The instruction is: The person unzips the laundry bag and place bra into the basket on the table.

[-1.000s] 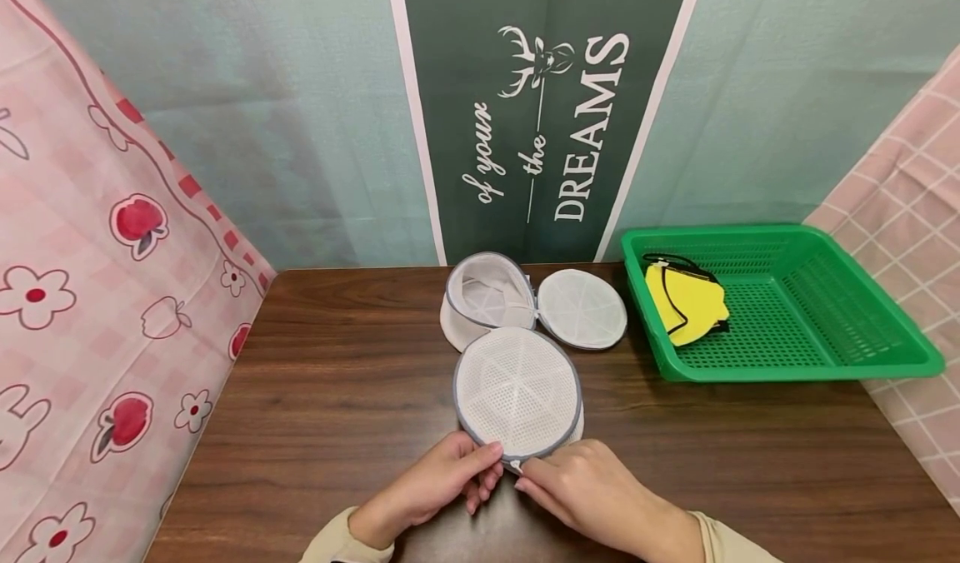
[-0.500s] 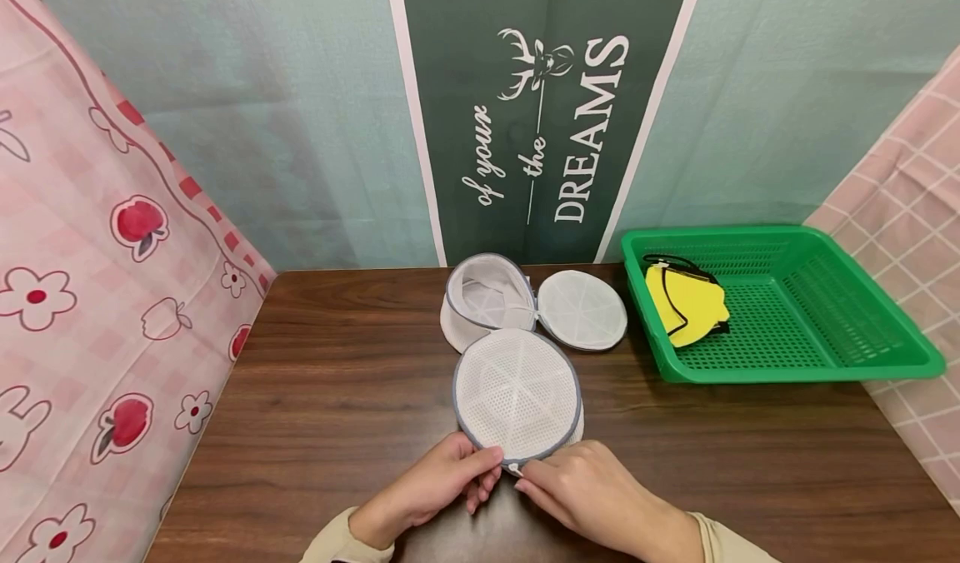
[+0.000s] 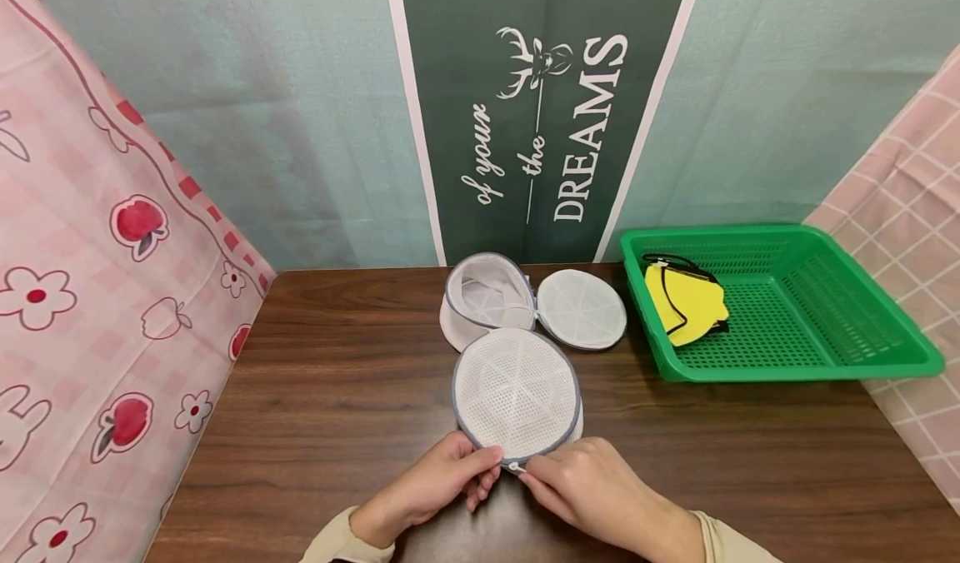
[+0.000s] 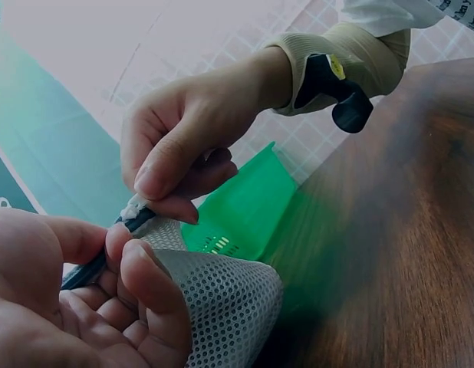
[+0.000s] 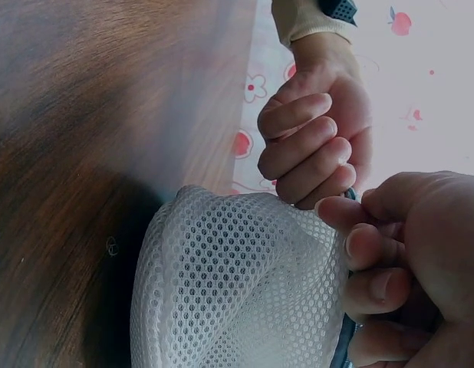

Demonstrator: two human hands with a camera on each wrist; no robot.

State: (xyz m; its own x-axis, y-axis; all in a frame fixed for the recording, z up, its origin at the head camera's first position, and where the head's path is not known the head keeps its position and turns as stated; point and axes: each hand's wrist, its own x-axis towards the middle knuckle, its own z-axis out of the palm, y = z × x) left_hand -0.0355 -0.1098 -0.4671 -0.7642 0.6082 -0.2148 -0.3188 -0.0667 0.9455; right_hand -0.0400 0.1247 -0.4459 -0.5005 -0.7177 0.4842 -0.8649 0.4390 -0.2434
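A round white mesh laundry bag (image 3: 517, 392) with a grey zipped rim is held near the table's front edge, its lid facing up. My left hand (image 3: 450, 480) pinches the rim between thumb and fingers. Just right of it, my right hand (image 3: 592, 496) pinches the small white zipper pull (image 4: 133, 208), seen close up in the left wrist view. The mesh side wall (image 5: 229, 268) bulges below both hands in the right wrist view. Behind lies a second mesh laundry bag (image 3: 457, 326), unzipped, with its round lid (image 3: 582, 309) folded out to the right.
At the back right stands a green plastic basket (image 3: 795, 371). Inside its left end lies a yellow item (image 3: 693, 301) with black straps. A brown wooden table (image 3: 337, 380) carries everything. Fabric curtains (image 3: 300, 130) hang at the back and both sides.
My right fingertips have shifted very slightly to the right at the zipper pull. My left hand keeps its hold on the rim, and the other things have not moved.
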